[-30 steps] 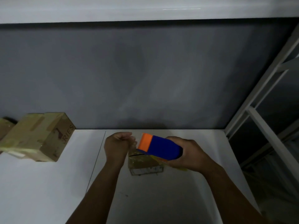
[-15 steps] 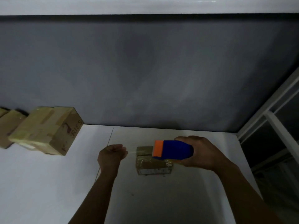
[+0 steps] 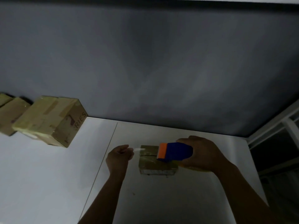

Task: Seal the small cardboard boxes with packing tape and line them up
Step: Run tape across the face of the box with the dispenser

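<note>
My right hand (image 3: 203, 152) grips the tape dispenser (image 3: 176, 151) just over the small box (image 3: 153, 165). My left hand (image 3: 119, 157) pinches the loose end of the tape (image 3: 139, 149) beside the box's left edge. The box sits on the white table (image 3: 178, 199), well apart from the taped boxes (image 3: 48, 120) at far left. It looks light and likely to slide, so I'd press on its stiff top edges.

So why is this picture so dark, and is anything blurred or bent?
Head view: dim, uneven light, shadow patches on the wall; bright glint on the tape strip by the left hand; wide lens slants the taped boxes at left; the small box looks soft.
</note>
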A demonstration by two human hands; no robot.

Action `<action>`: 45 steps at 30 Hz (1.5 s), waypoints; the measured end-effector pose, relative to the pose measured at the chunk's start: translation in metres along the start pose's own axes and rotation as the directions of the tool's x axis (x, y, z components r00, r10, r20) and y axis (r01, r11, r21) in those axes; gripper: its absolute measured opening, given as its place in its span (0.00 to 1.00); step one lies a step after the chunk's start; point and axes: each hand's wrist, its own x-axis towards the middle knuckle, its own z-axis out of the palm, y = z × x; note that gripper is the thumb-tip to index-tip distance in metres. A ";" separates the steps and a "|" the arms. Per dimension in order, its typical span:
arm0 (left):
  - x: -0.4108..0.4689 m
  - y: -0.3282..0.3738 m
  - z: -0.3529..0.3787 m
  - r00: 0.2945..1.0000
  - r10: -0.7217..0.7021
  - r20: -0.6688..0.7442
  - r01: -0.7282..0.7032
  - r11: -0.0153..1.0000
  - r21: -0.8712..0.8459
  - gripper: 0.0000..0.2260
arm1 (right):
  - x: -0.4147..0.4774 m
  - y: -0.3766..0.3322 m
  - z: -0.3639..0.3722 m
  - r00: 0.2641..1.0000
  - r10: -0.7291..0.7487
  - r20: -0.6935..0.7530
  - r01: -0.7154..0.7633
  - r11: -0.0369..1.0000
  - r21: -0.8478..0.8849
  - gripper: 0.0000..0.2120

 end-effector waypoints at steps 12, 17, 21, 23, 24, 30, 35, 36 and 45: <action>0.003 -0.025 0.015 0.996 -0.087 -0.037 0.084 0.994 -0.070 0.10 | 0.009 -0.003 0.002 0.997 0.066 0.042 -0.064 0.997 -0.054 0.34; 0.004 -0.035 0.021 0.996 -0.081 -0.032 0.080 0.996 -0.051 0.11 | 0.011 -0.009 0.002 0.996 0.071 0.050 -0.066 0.994 -0.089 0.34; -0.002 -0.040 0.033 0.998 -0.054 -0.034 0.054 0.998 -0.012 0.15 | 0.011 -0.009 0.001 0.996 0.074 0.048 -0.070 0.995 -0.068 0.34; -0.007 -0.038 0.038 0.998 -0.050 -0.025 0.050 0.999 0.004 0.18 | 0.011 -0.010 0.001 0.996 0.072 0.052 -0.069 0.995 -0.067 0.34; -0.007 -0.037 0.040 0.998 -0.053 -0.016 0.053 0.998 0.024 0.20 | 0.011 -0.010 0.001 0.996 0.073 0.051 -0.070 0.996 -0.064 0.34; -0.004 -0.054 0.027 0.994 -0.108 0.015 0.105 0.984 0.143 0.24 | 0.008 -0.009 0.001 0.998 0.058 0.038 -0.056 0.997 -0.052 0.32; -0.041 -0.030 0.034 0.975 0.186 0.119 -0.191 0.981 0.034 0.12 | 0.008 -0.011 0.004 0.999 0.027 0.022 -0.026 0.998 -0.063 0.33; -0.045 -0.027 0.037 0.962 0.219 0.161 -0.225 0.974 0.018 0.13 | 0.009 -0.012 0.004 1.000 0.023 0.020 -0.022 0.998 -0.064 0.33; -0.014 -0.032 0.041 0.891 0.348 0.292 -0.410 0.893 0.186 0.36 | 0.008 -0.011 0.002 0.999 0.011 0.038 -0.008 0.998 -0.063 0.32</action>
